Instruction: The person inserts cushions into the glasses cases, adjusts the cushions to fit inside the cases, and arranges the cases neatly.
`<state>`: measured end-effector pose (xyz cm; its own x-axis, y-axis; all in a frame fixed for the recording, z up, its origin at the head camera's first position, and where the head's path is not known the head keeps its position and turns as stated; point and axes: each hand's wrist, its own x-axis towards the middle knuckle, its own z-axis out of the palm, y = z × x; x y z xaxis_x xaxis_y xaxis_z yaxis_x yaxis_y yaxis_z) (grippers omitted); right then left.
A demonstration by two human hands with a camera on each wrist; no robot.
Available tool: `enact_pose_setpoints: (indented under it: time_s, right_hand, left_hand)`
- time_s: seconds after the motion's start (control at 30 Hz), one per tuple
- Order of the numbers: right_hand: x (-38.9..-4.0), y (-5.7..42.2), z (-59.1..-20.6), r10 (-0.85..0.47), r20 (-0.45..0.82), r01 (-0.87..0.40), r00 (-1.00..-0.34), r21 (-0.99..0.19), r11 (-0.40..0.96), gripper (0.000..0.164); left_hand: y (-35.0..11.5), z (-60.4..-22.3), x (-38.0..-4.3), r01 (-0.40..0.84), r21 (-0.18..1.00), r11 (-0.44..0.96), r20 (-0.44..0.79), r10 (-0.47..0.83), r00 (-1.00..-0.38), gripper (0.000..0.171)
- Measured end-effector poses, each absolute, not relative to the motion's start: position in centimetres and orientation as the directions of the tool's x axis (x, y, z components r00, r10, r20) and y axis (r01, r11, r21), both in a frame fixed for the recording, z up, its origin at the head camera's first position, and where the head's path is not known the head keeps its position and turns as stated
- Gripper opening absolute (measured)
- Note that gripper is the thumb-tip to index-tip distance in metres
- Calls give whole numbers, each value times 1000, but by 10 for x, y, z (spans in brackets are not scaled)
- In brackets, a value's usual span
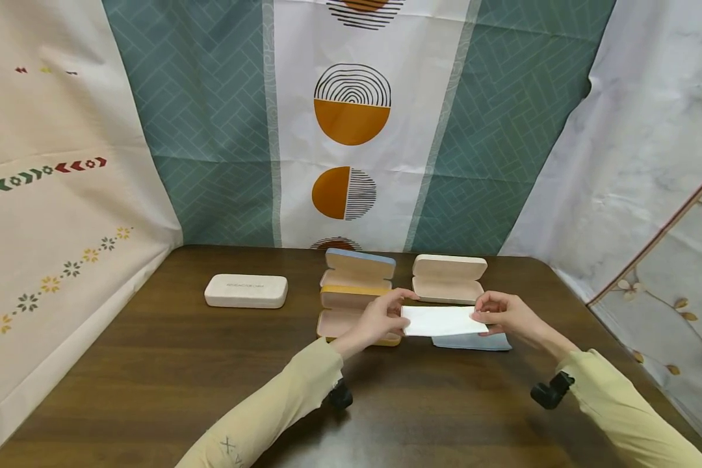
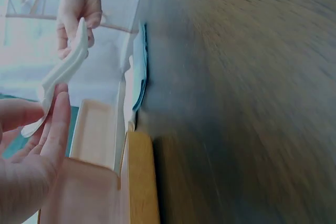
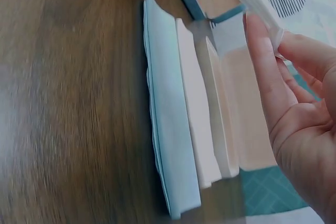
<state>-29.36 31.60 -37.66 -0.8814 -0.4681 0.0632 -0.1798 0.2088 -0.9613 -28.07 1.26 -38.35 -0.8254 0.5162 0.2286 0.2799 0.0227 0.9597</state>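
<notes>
Nearby, below white cloth (image 1: 441,321), blue cloth (image 1: 475,342)

Clock directions are the person's, with 12 o'clock straight ahead. Above the dark-brown wooden table (image 1: 152,377), a white rectangular folded cloth (image 1: 441,320) spans from the left hand (image 1: 380,318) at its 9 o'clock end to the right hand (image 1: 506,315) at 3. A light-blue rectangular folded cloth (image 1: 472,342) lies at its 5 o'clock. Towards 12 from that lies a pale-pink folded cloth (image 3: 194,103), then an open white oblong glasses case (image 1: 449,268). At that case's 9 stands an open blue oblong glasses case (image 1: 359,266), with an open yellow oblong glasses case (image 1: 332,323) at its 6. Well apart, at the blue case's 9, lies a closed white oblong glasses case (image 1: 246,291).
</notes>
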Motion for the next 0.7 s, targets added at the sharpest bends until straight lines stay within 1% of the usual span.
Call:
enact_pose_setpoints:
  time_s: [0.07, 0.2, 0.3, 0.47, 0.7]
  right_hand:
    - [-294, 311, -377, -466, 51, -165, -883, -964, 207, 16]
    - [-293, 297, -380, -476, 32, -137, -879, -973, 186, 18]
    - [-294, 285, -383, -468, 13, -125, -883, -970, 210, 19]
    - [-296, 262, -386, -467, -12, -110, -884, -966, 234, 22]
    - [-302, 229, -394, -477, -4, -105, -879, -974, 203, 25]
  left_hand:
    - [6, -385, -281, 282, 959, 36, 222, 523, -823, 37]
    - [-10, -386, -280, 284, 955, 82, 205, 509, -836, 20]
    - [-24, -388, -280, 300, 947, 115, 207, 498, -842, 12]
    - [-48, -392, -283, 322, 936, 140, 219, 486, -846, 12]
    - [-79, -392, -289, 337, 905, 261, 198, 441, -875, 13]
